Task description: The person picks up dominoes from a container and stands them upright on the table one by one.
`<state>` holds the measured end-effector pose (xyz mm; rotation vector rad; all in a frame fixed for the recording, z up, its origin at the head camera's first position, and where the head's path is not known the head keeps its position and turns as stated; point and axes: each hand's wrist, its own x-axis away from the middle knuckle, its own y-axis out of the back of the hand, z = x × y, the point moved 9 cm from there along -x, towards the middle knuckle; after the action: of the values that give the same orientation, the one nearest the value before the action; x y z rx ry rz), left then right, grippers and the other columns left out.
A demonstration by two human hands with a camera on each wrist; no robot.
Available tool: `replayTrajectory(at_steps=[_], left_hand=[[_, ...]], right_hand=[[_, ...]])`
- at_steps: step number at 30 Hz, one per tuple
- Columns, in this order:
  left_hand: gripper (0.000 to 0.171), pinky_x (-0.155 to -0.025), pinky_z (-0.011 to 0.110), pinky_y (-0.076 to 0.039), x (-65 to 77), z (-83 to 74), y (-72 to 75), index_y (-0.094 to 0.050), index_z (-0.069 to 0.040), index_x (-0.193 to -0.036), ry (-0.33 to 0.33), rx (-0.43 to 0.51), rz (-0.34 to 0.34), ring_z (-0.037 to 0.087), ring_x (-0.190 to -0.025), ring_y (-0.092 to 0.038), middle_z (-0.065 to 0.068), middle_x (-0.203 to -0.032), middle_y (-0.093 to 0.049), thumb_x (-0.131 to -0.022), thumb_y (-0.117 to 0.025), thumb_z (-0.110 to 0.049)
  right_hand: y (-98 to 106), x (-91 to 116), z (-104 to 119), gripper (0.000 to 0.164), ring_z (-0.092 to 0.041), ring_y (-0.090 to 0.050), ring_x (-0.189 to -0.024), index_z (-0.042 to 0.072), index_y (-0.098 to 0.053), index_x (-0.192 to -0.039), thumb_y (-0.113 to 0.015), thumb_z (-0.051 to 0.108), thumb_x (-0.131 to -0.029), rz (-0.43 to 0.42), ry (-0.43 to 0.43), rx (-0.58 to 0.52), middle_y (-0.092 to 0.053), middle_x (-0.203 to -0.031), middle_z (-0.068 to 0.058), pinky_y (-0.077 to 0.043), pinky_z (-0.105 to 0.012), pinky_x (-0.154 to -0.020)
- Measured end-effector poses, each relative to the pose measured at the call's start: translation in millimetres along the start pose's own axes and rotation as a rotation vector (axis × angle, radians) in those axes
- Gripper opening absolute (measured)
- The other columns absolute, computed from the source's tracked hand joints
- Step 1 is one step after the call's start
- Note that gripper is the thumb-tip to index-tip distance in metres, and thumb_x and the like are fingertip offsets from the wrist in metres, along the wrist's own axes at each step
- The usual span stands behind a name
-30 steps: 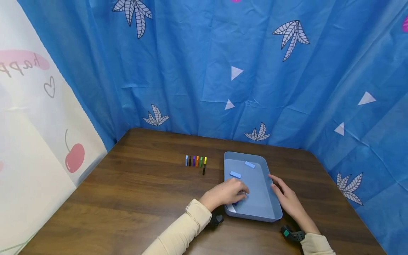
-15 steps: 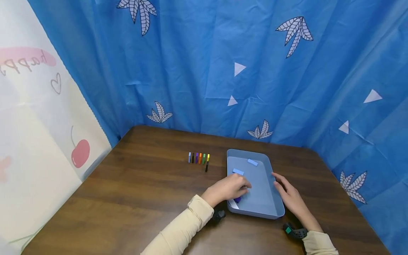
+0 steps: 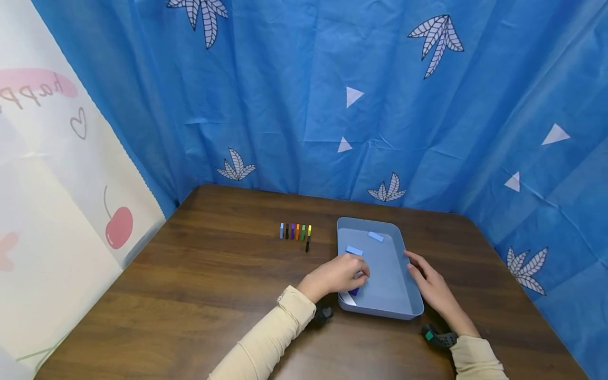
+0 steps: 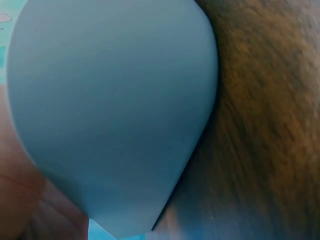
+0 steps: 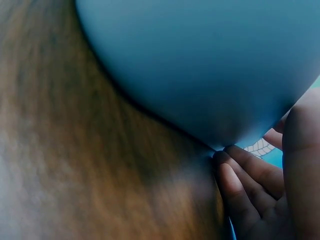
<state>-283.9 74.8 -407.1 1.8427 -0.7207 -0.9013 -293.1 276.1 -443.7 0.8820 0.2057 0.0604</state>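
Observation:
A blue-grey tray [image 3: 389, 295] sits on the wooden table. My left hand [image 3: 334, 274] reaches over its left wall, fingers bent down low inside; I cannot tell whether they pinch anything. Just below those fingers a purple block [image 3: 353, 291] partly shows. Beyond the hand lie two light blue blocks, one [image 3: 354, 250] close to the knuckles and another [image 3: 376, 237] towards the far end. My right hand [image 3: 432, 285] rests against the tray's right wall, its fingers loosely extended. In the right wrist view, the right fingertips [image 5: 227, 172] are at the tray's outer wall [image 5: 200, 75].
Left of the tray, several small blocks stand in a row: light blue [image 3: 282, 231], black [image 3: 287, 231], purple [image 3: 292, 231], orange [image 3: 297, 231], green [image 3: 303, 232] and yellow [image 3: 309, 230]. A black block [image 3: 307, 244] is just in front of the yellow one. A blue curtain [image 3: 304, 105] hangs behind the table.
The left hand shifts slightly within the tray, its fingers curling in more; more of the purple block shows than one second ago. The right hand stays at the tray's wall. The head view shifts slightly.

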Motion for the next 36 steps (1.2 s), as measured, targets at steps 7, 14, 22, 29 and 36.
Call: replayTrajectory(at_steps=[7, 14, 22, 29, 36], left_hand=[[0.017, -0.079, 0.007, -0.049, -1.0, 2.8, 5.9, -0.079, -0.009, -0.11, 0.018, 0.031, 0.013, 0.003, -0.086, -0.063, 0.0, -0.108, -0.076, -0.098, -0.067, -0.011], [0.018, -0.082, 0.009, -0.049, 0.0, 3.8, 17.3, -0.08, -0.008, -0.109, 0.014, 0.036, -0.007, 0.003, -0.086, -0.063, -0.001, -0.105, -0.077, -0.098, -0.067, -0.01], [0.019, -0.082, 0.01, -0.05, 2.0, 5.1, 27.6, -0.079, -0.008, -0.112, 0.011, 0.062, -0.012, 0.007, -0.092, -0.069, -0.001, -0.108, -0.078, -0.098, -0.067, -0.011], [0.02, -0.083, 0.011, -0.051, 4.5, 8.5, 36.5, -0.078, -0.007, -0.115, 0.037, 0.112, -0.012, 0.011, -0.097, -0.071, 0.0, -0.11, -0.078, -0.098, -0.069, -0.012], [0.021, -0.086, 0.013, -0.053, 6.7, 12.3, 47.6, -0.077, -0.005, -0.116, 0.025, 0.164, -0.037, 0.014, -0.101, -0.072, 0.005, -0.113, -0.077, -0.097, -0.069, -0.009]], right_hand=[[1, -3, 1, 0.054, -0.048, -0.049, -0.135, 0.013, -0.036, -0.159, -0.04, 0.039, -0.112, 0.002, -0.001, 0.002, -0.041, -0.158, -0.025, -0.044, -0.067, -0.105], [0, -2, 0, 0.054, -0.048, -0.049, -0.135, 0.013, -0.037, -0.159, -0.04, 0.039, -0.112, -0.001, -0.004, 0.006, -0.042, -0.157, -0.025, -0.044, -0.067, -0.104], [-1, -1, -2, 0.054, -0.047, -0.05, -0.135, 0.013, -0.037, -0.159, -0.04, 0.039, -0.112, -0.007, -0.011, 0.014, -0.043, -0.157, -0.025, -0.045, -0.066, -0.104], [-2, -1, -3, 0.054, -0.047, -0.049, -0.136, 0.014, -0.037, -0.159, -0.04, 0.04, -0.112, -0.002, -0.02, 0.004, -0.043, -0.157, -0.025, -0.045, -0.066, -0.104], [-3, -2, -2, 0.054, -0.048, -0.048, -0.137, 0.013, -0.036, -0.159, -0.04, 0.04, -0.112, -0.001, -0.023, -0.002, -0.042, -0.157, -0.025, -0.044, -0.066, -0.105]])
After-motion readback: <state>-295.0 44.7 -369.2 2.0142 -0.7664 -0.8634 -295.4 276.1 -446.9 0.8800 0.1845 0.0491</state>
